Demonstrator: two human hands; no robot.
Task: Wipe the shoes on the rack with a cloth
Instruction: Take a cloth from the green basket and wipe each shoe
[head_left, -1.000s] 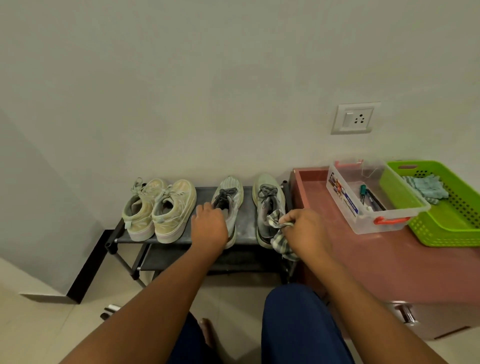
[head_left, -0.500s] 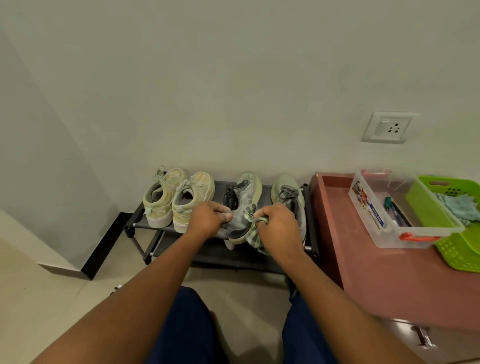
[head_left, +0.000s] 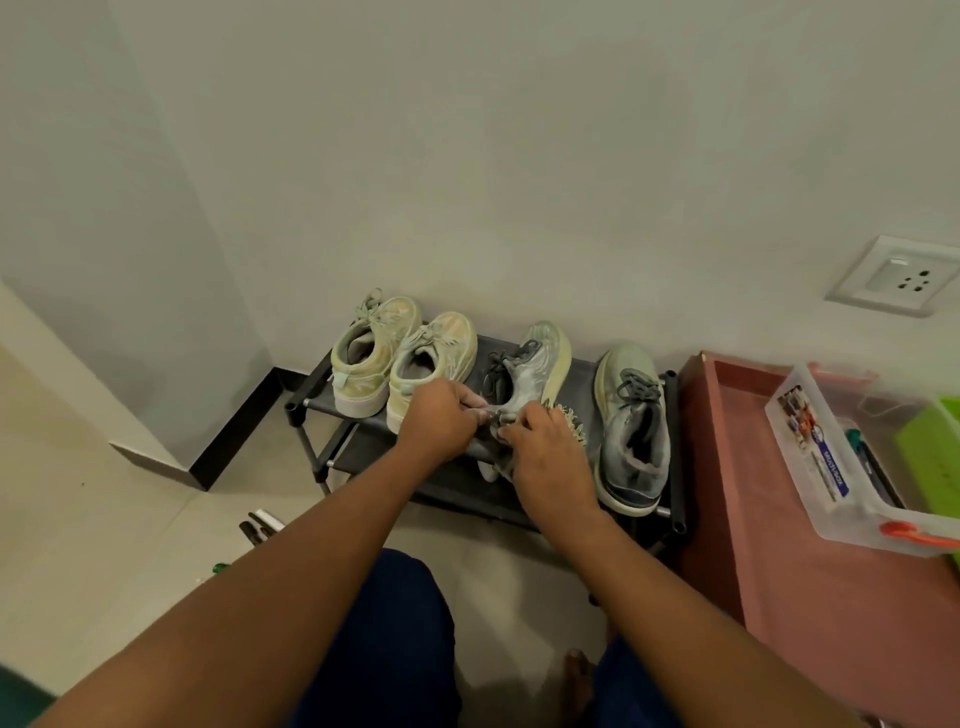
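- The left hand (head_left: 435, 415) curls its grip round the heel of the grey shoe (head_left: 524, 374), third from the left on the rack (head_left: 582, 364); that shoe is tipped on its side, sole toward the right of the frame.
- The right hand (head_left: 545, 457) has its grip closed on the checked cloth (head_left: 571, 423), bunched against the same shoe's heel.
- A second ago the shoe stood flat and the cloth was at the fourth shoe; now both hands meet at the middle of the frame.
- The other grey shoe (head_left: 631, 431) stands upright just right of the hands; the pale pair (head_left: 405, 358) sits at the rack's left end.
- The rack stands against a plain wall with a wall socket (head_left: 898, 275) at upper right, over a tiled floor.
- On the reddish bench (head_left: 831, 597) at right sits a clear box (head_left: 831, 467) holding pens, touching a green basket (head_left: 930, 452).
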